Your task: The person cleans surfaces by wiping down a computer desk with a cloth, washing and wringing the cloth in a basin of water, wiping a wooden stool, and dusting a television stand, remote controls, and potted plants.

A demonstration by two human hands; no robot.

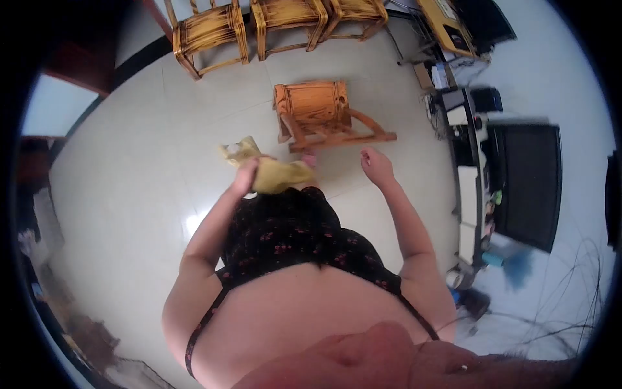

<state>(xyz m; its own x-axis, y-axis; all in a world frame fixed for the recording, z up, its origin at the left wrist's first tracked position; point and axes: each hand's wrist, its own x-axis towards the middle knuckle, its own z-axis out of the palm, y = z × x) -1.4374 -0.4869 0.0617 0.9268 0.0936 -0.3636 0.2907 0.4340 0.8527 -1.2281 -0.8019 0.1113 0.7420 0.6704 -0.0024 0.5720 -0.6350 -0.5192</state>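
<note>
Gripping one yellow cloth [278, 177] in the closed left hand [247, 174], draped out to both sides of it and well apart from the right hand [376, 165], with fingers curled in near one low wooden chair [314, 104]; farther off, three wooden chairs [288, 16].

- Light is moderately bright and soft; its source is out of view.
- A white glare spot shines on the glossy floor [129, 194], inward from its left edge.
- Shadows are faint, slightly darker under the low wooden chair [314, 104].
- Motion blur softens the yellow cloth [278, 177] and the left hand [247, 175].
- Wide-angle distortion bends the floor's outer edges; black vignetting swallows the corners of the view.
</note>
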